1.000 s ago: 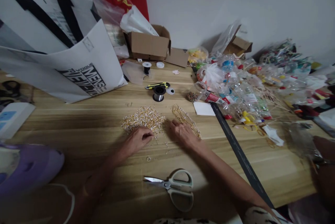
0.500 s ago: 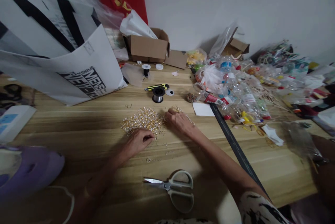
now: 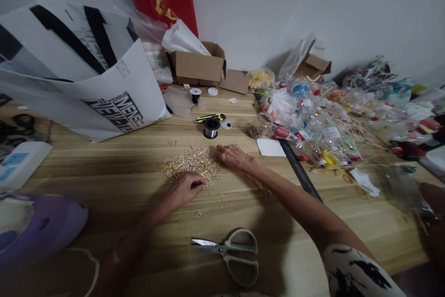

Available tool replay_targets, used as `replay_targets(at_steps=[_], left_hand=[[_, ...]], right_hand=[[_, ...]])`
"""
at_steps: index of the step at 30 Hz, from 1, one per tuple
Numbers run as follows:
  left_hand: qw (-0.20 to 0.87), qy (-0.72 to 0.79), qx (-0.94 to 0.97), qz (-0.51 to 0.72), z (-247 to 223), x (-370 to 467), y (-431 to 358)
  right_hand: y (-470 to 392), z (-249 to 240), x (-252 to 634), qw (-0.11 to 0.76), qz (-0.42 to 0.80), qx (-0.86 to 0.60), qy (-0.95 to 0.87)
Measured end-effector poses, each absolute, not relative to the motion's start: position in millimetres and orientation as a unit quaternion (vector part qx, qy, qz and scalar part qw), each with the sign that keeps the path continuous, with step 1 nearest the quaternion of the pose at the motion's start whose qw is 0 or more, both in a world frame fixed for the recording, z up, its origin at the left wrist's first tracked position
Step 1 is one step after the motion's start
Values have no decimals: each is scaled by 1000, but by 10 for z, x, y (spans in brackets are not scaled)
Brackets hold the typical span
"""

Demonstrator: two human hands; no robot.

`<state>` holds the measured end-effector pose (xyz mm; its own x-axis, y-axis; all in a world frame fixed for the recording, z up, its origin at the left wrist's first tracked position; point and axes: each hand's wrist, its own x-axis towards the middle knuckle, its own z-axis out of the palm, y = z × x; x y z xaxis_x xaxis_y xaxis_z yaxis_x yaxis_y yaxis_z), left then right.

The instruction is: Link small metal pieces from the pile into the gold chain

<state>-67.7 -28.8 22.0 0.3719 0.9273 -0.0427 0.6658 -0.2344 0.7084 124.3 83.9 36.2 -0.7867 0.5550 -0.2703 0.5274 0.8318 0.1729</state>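
A heap of small gold and silver metal pieces (image 3: 191, 160) lies on the wooden table. At its lower edge rests my left hand (image 3: 187, 188), thumb and fingertips pinched together; whatever is between them is too small to name. My right hand (image 3: 232, 155) is at the heap's right side, its fingers curled down and closed, with their hold hidden. Fine chain-like pieces lie beside and under the right wrist. A small ring with a short chain (image 3: 198, 214) lies below the heap, and scissors (image 3: 222, 248) lie partly open nearer to me.
Behind the heap are a wire spool (image 3: 211, 128), a yellow-black cutter (image 3: 209, 117) and a black spool (image 3: 195, 96). A white bag (image 3: 135, 97) stands left, a cardboard box (image 3: 200, 67) at the back. Plastic bottles (image 3: 327, 130) crowd the right; a person's arm shows at the far right edge.
The view has shifted slightly. My right hand has moved a little left, closer to the heap, and its forearm has swung slightly upward. My left hand looks much the same.
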Motion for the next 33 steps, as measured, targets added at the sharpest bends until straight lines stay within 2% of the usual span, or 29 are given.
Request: replay_targets(at_steps=[6,15,33], left_hand=[[342,528,754,191,214,-679,-282],[347,533,747,194,190,-682,-280],[350,522,738,245,93,-686,-277]], right_hand=[[861,316,1333,135,39,286,948],[881,224,1390,43,-50,305,950],[629,315,1435,-53,-77,291,952]])
